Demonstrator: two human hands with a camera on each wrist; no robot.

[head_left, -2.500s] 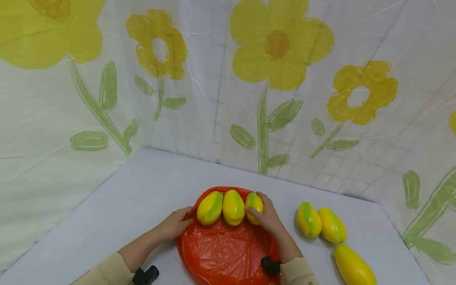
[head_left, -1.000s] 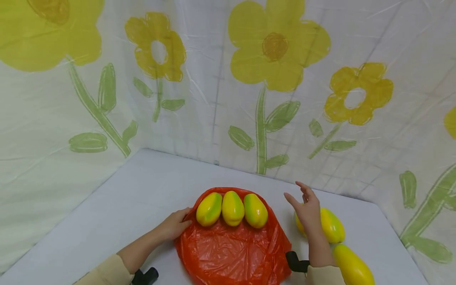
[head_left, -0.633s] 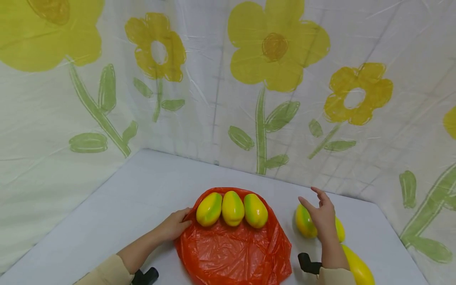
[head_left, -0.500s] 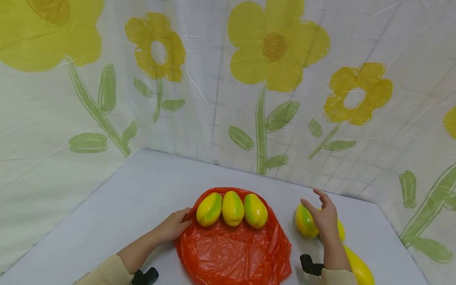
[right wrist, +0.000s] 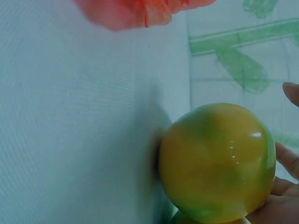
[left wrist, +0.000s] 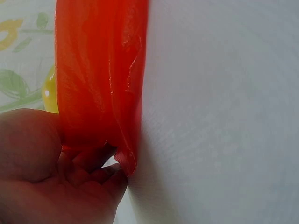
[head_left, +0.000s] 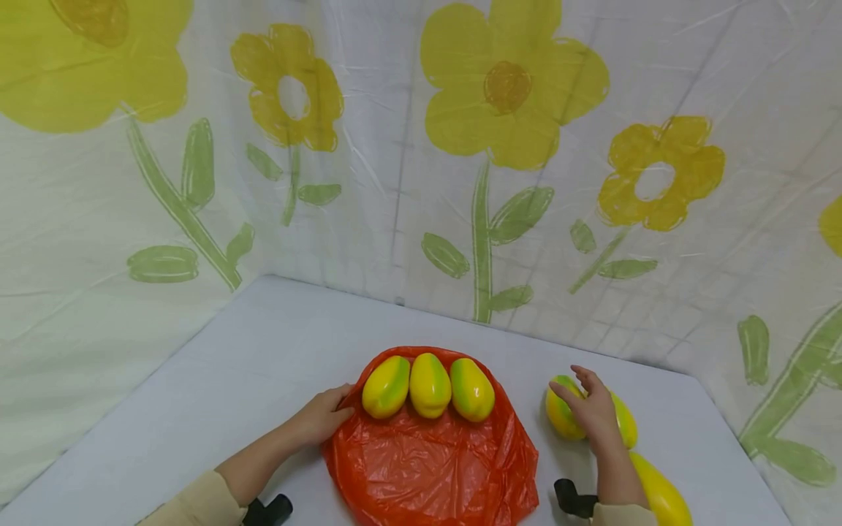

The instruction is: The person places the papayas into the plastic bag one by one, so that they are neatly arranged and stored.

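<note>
A red plastic bag (head_left: 427, 467) lies spread on the table with three yellow-green papayas (head_left: 430, 387) in a row inside its far rim. My left hand (head_left: 321, 418) pinches the bag's left edge; the left wrist view shows thumb and fingers on the red film (left wrist: 100, 74). To the right of the bag, my right hand (head_left: 595, 410) hovers over the leftmost of three loose papayas (head_left: 562, 424). In the right wrist view the thumb stands apart from that papaya (right wrist: 217, 163), with the fingers beyond it. Contact cannot be told. The hand partly covers a second papaya (head_left: 626, 422).
A third loose papaya (head_left: 661, 493) lies nearer, partly behind the right forearm. The white table (head_left: 263, 351) ends at a flower-printed curtain (head_left: 368, 241) at the back and sides. Black wrist mounts (head_left: 575, 500) stick out below the sleeves.
My right hand has let go of the rightmost papaya in the bag, moved right and come down over the loose papayas. The left hand keeps its hold on the bag.
</note>
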